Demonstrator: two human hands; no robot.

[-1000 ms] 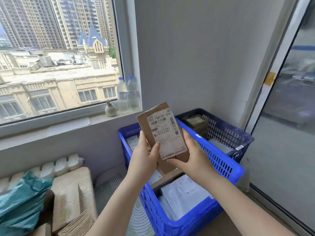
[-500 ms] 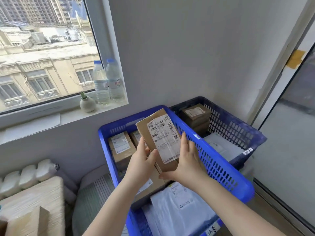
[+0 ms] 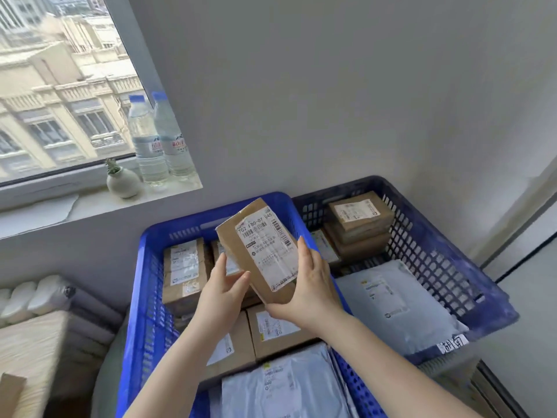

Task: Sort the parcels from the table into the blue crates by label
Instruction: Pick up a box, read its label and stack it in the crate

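2 crates point(image 3: 144, 297), 2 bottles point(image 3: 147, 152), 2 hands point(image 3: 223, 300).

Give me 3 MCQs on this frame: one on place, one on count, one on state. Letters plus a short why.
1. Where is the held cardboard parcel?
A. on the windowsill
B. above the bright blue crate
C. lying flat in the dark blue crate

2. How many water bottles stand on the windowsill?
A. one
B. two
C. four

3. How is the parcel held?
A. left hand and right hand both grip it
B. right hand alone
C. nobody holds it

Key: 1 B, it is tilted in the air over that crate's boxes. 2 B, two blue-capped bottles stand side by side. 3 A, fingers of both hands grip its lower edges.
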